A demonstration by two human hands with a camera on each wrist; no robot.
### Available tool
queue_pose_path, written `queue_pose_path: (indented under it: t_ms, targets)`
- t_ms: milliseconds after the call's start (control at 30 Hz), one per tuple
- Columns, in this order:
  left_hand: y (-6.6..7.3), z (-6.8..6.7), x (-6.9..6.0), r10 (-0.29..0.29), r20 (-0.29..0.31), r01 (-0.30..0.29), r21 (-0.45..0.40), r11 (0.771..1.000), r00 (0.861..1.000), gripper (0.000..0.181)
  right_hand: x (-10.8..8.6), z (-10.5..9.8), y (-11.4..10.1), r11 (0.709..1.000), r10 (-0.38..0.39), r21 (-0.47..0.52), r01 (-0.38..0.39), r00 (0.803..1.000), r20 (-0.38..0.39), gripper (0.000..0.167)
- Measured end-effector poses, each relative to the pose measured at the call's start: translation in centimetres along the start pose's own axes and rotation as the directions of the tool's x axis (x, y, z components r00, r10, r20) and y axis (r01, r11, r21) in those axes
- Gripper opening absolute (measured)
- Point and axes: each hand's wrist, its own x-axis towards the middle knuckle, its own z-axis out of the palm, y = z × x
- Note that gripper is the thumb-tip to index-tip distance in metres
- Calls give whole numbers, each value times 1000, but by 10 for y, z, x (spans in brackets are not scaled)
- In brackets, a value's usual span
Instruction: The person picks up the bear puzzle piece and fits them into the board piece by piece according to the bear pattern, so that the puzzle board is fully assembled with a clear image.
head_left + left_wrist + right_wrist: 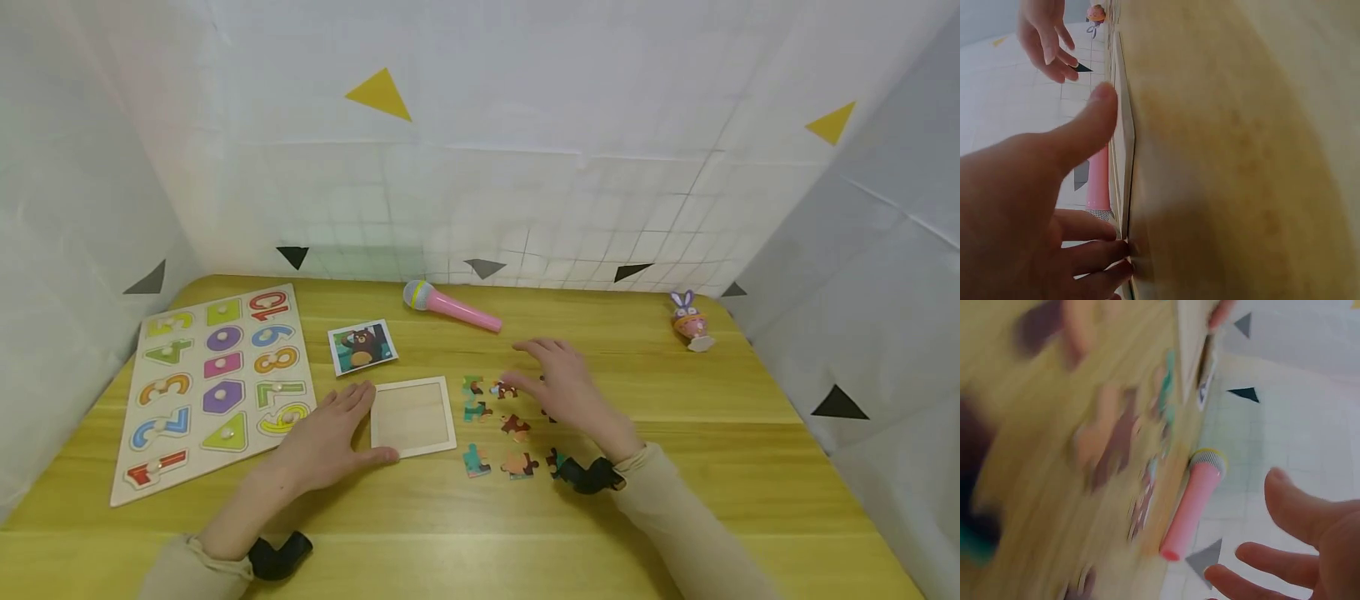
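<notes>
A shallow square wooden puzzle frame [452, 417] lies flat with nothing inside it. Its lower left corner sits between the spread thumb and fingers of my left hand [326, 437]; in the left wrist view the fingertips [1124, 248] touch its side. To the right of the frame lie loose jigsaw pieces, among them a brown piece [515, 427], a teal piece [476, 460] and an orange-brown piece [519, 465]. Over the upper pieces hovers my right hand [566, 387], fingers apart and holding nothing, partly covering the right column. The right wrist view blurs the pieces.
Behind the frame lie a bear picture card [363, 347] and a pink toy microphone [461, 313]. A number and shape peg board [191, 333] takes up the left side. A small bunny figure [690, 323] stands at the far right, near the white sheet wall [570, 200].
</notes>
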Motion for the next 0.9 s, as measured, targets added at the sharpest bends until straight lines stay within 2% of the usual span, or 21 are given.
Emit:
queue_pose_path:
  t_ms: [200, 367, 567, 767, 833, 900]
  targets:
    - [-4, 2, 0, 27, -4, -27, -36, 999, 1000, 99, 12, 8, -8, 986, 24, 166, -25, 1000, 12, 43]
    - [-5, 3, 1, 50, 13, -49, -74, 996, 999, 97, 20, 18, -16, 966, 16, 257, -29, 998, 53, 37]
    - [-4, 5, 2, 56, 31, -51, -121, 991, 998, 97, 28, 28, -19, 946, 16, 322, -41, 997, 79, 34]
    - [-6, 7, 2, 54, 41, -47, -161, 986, 998, 96, 28, 36, -14, 923, 66, 367, -120, 986, 155, 36]
    - [-8, 7, 2, 51, 42, -42, -176, 983, 998, 96, 29, 39, -12, 922, 75, 363, -135, 982, 175, 36]
    - [-10, 7, 2, 51, 42, -42, -189, 981, 998, 94, 30, 42, -10, 933, 69, 335, -129, 981, 184, 35]
